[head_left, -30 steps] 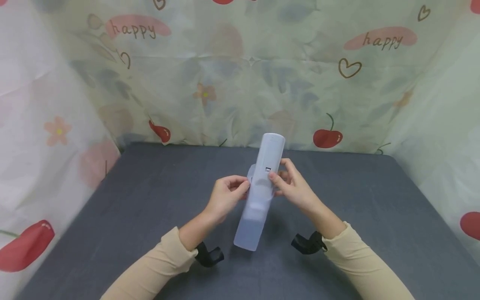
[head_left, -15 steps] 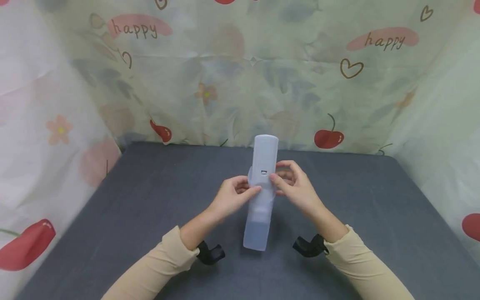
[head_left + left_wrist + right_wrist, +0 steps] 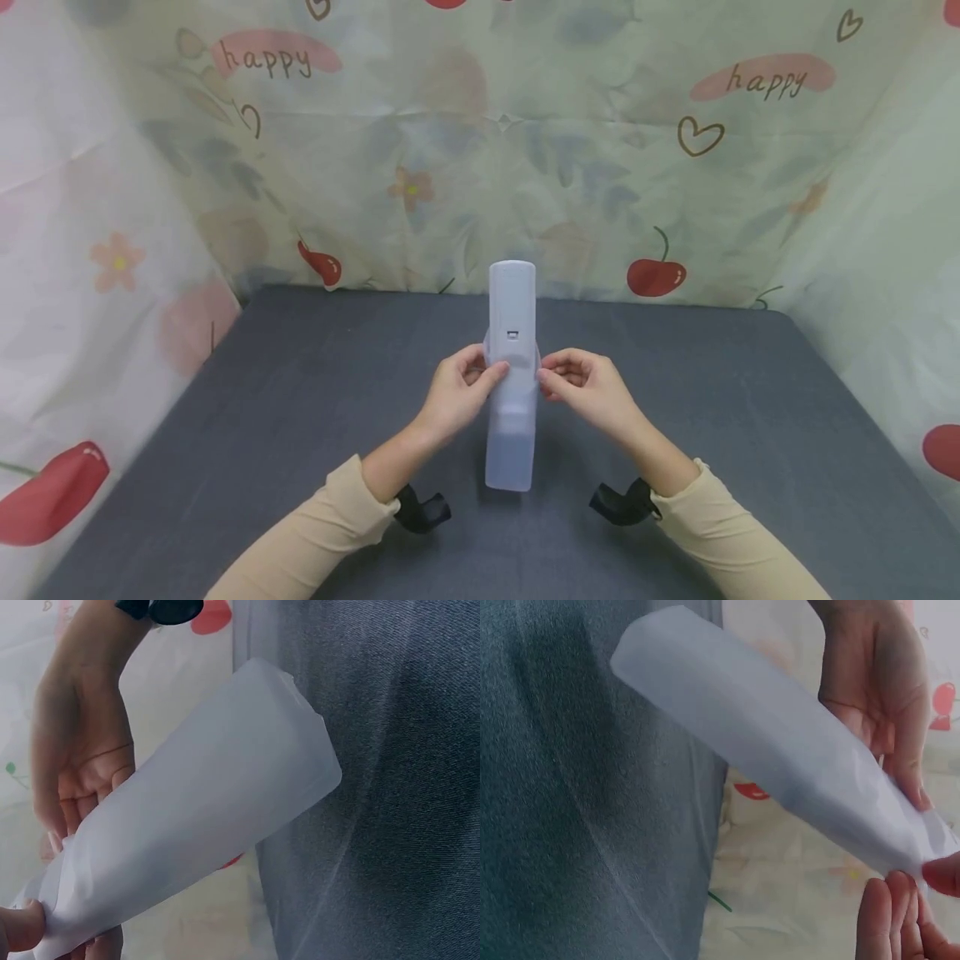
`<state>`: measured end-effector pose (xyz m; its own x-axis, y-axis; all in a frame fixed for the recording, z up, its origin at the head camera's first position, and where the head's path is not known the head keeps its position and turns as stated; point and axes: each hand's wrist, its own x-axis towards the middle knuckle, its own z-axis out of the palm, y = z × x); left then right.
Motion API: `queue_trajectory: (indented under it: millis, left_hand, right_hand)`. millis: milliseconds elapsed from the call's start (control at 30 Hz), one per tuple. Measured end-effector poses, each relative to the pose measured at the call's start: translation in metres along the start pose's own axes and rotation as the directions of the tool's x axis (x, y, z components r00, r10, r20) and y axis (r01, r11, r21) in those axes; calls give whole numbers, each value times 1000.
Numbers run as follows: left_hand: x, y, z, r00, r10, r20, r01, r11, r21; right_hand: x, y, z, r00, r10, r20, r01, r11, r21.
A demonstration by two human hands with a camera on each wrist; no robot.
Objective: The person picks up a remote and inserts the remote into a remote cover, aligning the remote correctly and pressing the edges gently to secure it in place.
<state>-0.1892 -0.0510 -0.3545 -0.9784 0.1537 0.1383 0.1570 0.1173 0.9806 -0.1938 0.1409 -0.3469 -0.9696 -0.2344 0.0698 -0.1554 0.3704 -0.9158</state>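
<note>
In the head view, a long, slim white device with a small port on its upper half stands nearly straight up and down. Its frosted lower part looks translucent and ends over the table. My left hand grips it at mid-length, thumb across the front and fingers partly hidden behind. At the right edge, my right hand pinches the side with thumb and bent fingertips. A rounded pale piece shows behind the middle. Both wrist views show the smooth frosted end of the device pointing away from the hands.
A dark grey cloth-covered table lies under the hands. Behind it hangs a pale printed curtain with cherries and flowers, and similar sheets close off both sides. Black wrist mounts stick out below both beige cuffs.
The device has swung from a rightward lean to nearly straight and shifted left. My right hand has slid lower along its side, and my left thumb now lies across its front.
</note>
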Motion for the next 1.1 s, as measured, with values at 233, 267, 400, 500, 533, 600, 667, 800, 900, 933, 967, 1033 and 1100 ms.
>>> queue_trajectory:
  millis: [233,267,400,500,533,600,667,800,900,933,967,1033,1100]
  left_hand:
    - [-1,-1,1,991,103,81,-113,984,135]
    - [-2,0,1,990,115,85,-128,978,162]
    - [-3,3,1,988,124,93,-143,961,236]
    - [-3,4,1,988,115,107,-140,955,262]
    - [-3,4,1,987,113,112,-139,953,267]
    - [-3,4,1,987,111,120,-141,950,278]
    - [-3,4,1,985,117,129,-149,947,285]
    - [-4,4,1,983,122,140,-160,940,302]
    - [-5,5,1,981,126,149,-167,936,310]
    - [-5,5,1,980,126,152,-168,935,311]
    - [-5,5,1,980,126,157,-171,934,313]
    - [-5,6,1,977,130,167,-179,931,319]
    - [-5,6,1,977,130,170,-180,929,325]
  right_hand:
    - [-1,-1,6,993,-5,-121,4,1000,-9]
    - [-2,-2,7,991,-3,-137,2,1000,-5]
    - [-2,-4,8,983,1,-185,-1,1000,2]
    - [-2,-4,8,978,-5,-207,6,1000,1]
    - [-1,-4,8,977,-9,-212,9,1000,0]
    - [-1,-4,8,976,-13,-219,13,1000,-2]
    - [0,-4,8,974,-14,-225,12,1000,-11]
    - [1,-5,8,972,-10,-233,5,1000,-22]
    - [2,-7,7,972,-2,-236,-3,1000,-22]
    - [2,-7,7,971,2,-237,-7,1000,-20]
    - [3,-7,7,971,5,-239,-10,1000,-21]
    - [3,-8,6,970,10,-241,-16,1000,-24]
    - [3,-8,6,972,14,-235,-21,999,-28]
